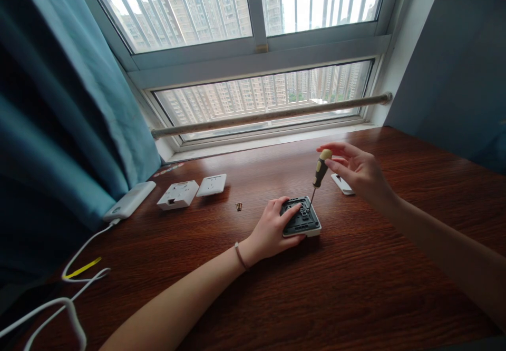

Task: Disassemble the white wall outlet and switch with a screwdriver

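Bare left forearm [174, 303] nearest the camera, angled up to the left hand [271, 230]. Holds a square box with a dark-grey plastic interior and white rim [301, 226] flat on the glossy reddish-brown wooden table [356, 288], fingers over its top and far left, thumb along its near side, probably to stop any twisting. Pinches a screwdriver with a yellow-and-dark handle [320, 173] near its top end in the right hand [353, 169], shaft slanting down into the box, apparently for fine turning control. Left of the left-hand grip, small brass-coloured screws [239, 207] in a tight cluster, perhaps so none strays. Further left, a white square slotted faceplate [212, 185] and a white plastic box [177, 195], likely set aside for working room. Just beyond the box, under the right-hand grip, a flat white piece [342, 184], partly hidden.
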Tool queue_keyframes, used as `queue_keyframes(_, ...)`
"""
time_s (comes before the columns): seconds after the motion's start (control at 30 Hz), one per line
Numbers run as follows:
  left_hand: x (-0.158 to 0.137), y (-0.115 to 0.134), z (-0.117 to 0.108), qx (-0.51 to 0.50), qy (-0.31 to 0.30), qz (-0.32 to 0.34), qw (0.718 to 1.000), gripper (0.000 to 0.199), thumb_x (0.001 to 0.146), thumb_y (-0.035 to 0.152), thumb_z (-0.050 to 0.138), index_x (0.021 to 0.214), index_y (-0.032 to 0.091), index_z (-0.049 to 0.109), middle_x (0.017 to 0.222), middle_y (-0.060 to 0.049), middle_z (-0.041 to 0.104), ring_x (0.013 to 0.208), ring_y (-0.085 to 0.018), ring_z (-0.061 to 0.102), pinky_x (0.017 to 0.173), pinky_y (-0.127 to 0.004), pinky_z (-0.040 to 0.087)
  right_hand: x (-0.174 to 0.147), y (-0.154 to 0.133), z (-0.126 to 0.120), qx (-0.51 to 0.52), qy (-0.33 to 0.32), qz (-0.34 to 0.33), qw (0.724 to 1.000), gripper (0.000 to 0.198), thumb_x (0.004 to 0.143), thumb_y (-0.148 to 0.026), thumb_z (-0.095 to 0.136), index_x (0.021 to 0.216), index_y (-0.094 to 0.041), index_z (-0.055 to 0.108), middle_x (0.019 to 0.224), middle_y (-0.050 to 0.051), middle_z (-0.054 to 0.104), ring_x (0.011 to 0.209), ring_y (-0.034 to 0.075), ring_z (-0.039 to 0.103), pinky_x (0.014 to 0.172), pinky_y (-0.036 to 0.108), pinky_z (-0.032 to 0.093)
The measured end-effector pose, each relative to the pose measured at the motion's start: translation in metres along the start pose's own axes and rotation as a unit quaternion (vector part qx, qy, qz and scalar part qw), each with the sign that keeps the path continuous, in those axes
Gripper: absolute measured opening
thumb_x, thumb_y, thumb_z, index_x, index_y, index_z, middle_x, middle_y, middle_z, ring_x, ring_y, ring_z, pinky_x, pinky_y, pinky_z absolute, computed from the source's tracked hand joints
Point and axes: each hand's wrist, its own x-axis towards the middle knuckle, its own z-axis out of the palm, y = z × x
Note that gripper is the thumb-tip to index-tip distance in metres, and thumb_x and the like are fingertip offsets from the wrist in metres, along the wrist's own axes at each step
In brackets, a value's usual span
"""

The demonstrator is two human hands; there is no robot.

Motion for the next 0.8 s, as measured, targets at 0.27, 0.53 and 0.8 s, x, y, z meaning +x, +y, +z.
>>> queue_keyframes(0.27,0.0000,-0.0002,-0.0006,0.007,-0.006,-0.004,1.000,0.067,0.075,0.049,0.060,0.133,0.022,0.040,0.134,-0.014,0.032,0.122,-0.030,0.034,0.104,-0.046,0.031,0.0007,0.0053,-0.0010,-0.005,0.001,0.000,1.000,0.029,0.077,-0.027,0.063,0.106,-0.024,0.061,0.103,0.004,0.066,0.091,0.020,0.062,0.084,0.041,0.050)
queue_keyframes(0.53,-0.0001,-0.0002,-0.0005,0.007,-0.006,-0.004,1.000,0.067,0.075,0.050,0.059,0.133,0.022,0.040,0.134,-0.014,0.033,0.121,-0.030,0.034,0.104,-0.046,0.032,0.0005,0.0054,-0.0012,-0.025,0.021,-0.001,0.999,0.026,0.072,-0.031,0.069,0.097,-0.024,0.063,0.099,0.004,0.065,0.089,0.021,0.062,0.083,0.042,0.050)
queue_keyframes(0.8,-0.0011,0.0003,-0.0013,0.010,-0.011,-0.006,1.000,0.068,0.075,0.050,0.059,0.133,0.022,0.040,0.135,-0.014,0.032,0.121,-0.030,0.034,0.104,-0.046,0.031,0.0003,-0.0010,-0.0019,0.021,-0.028,0.004,0.999,0.028,0.080,-0.022,0.058,0.108,-0.025,0.060,0.105,0.005,0.066,0.100,0.022,0.061,0.092,0.044,0.047)
